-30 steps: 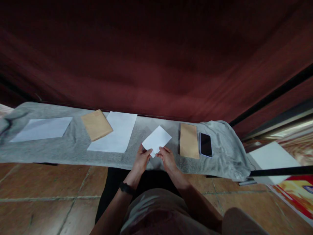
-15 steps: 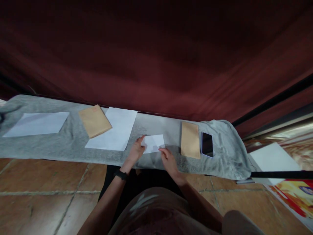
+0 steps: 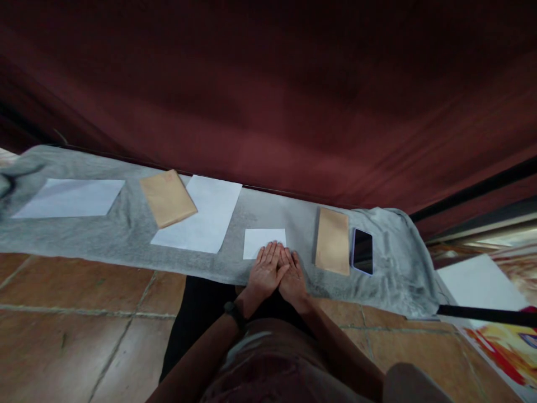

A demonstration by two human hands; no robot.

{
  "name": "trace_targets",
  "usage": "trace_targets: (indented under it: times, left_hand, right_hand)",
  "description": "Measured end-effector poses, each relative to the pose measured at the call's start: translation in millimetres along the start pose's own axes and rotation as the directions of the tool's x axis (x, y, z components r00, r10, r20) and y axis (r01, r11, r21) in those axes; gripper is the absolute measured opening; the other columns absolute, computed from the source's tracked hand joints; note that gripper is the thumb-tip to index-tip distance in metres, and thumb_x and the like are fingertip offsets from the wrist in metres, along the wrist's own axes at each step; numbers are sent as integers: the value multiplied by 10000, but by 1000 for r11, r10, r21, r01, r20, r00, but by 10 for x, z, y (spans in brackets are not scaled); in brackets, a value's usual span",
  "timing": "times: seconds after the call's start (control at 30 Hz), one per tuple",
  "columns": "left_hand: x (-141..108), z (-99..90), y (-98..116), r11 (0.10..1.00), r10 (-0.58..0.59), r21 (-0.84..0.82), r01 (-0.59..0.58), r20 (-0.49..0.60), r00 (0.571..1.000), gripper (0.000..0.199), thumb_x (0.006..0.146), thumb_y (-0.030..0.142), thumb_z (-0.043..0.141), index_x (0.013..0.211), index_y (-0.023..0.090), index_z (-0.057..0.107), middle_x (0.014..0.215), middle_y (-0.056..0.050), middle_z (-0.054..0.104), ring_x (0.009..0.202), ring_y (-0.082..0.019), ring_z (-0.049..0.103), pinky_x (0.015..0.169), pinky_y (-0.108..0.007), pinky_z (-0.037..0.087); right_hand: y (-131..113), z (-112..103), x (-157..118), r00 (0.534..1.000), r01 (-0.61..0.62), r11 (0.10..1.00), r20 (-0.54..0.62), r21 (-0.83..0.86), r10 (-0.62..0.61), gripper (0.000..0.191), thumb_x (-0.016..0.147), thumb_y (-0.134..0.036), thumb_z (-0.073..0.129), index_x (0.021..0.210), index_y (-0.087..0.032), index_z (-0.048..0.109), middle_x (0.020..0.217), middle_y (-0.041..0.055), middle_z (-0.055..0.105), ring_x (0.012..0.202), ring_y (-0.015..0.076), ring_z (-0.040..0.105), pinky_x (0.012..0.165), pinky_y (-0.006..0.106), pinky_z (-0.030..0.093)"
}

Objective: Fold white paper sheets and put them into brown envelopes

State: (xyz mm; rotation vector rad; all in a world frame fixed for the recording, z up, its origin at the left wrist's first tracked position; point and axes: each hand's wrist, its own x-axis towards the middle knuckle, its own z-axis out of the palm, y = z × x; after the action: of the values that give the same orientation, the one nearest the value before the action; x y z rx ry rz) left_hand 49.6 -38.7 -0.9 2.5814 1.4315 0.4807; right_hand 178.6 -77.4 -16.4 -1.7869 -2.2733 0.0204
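Observation:
A small white paper (image 3: 257, 240) lies flat on the grey cloth in front of me. My left hand (image 3: 265, 273), with a dark band on its wrist, rests palm down over the paper's near right edge, fingers stretched out. Beside it and touching it, my right hand (image 3: 292, 275) also lies flat, fingertips near the paper's lower right corner. Neither hand grips anything. To the right are a brown envelope (image 3: 332, 242) and a phone (image 3: 362, 252) with a dark screen. Left of the hands, another brown envelope (image 3: 168, 198) overlaps a large white sheet (image 3: 210, 215).
Another white sheet (image 3: 73, 197) lies at the far left of the grey cloth (image 3: 126, 238). A dark red curtain (image 3: 268, 112) hangs behind. At the right are a dark bar (image 3: 486, 315), a white board (image 3: 482, 282) and a colourful printed package (image 3: 503, 347).
Both hands have let go of the small paper's sides and come together flat at its near right edge. The small paper now lies straighter. The camera view has shifted slightly.

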Motion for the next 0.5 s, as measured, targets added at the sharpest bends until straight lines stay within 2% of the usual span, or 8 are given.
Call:
trace_targets:
  times: [0.13,0.23,0.5]
  left_hand:
    - [-37,27,-16,1000,13,8,-13,-33,999,685,1041,513,365,1565,73,342,1618,-169,382,1537,-263,293,1262,-458,280]
    - [-53,15,-98,999,16,31,-14,-58,998,714,1033,538,380,1553,50,353,1620,-195,363,1546,-280,262,1260,-476,276]
    - [-112,-5,-292,998,-27,61,32,-81,996,742,1031,520,396,1575,27,288,1631,-224,319,1561,-290,199,1260,-484,264]
  right_hand:
    - [1,5,-4,1000,-3,1000,11,6,3,732,969,-123,404,1645,-159,125,1656,125,323,1538,247,287,1273,495,158]
    - [1,13,-6,1000,-9,1000,-2,28,9,728,983,-112,380,1648,-160,87,1640,137,355,1534,247,298,1260,512,180]
    - [3,-35,10,1000,-17,1000,-6,19,17,584,1058,-247,322,1618,-104,237,1641,140,350,1530,249,304,1254,493,226]
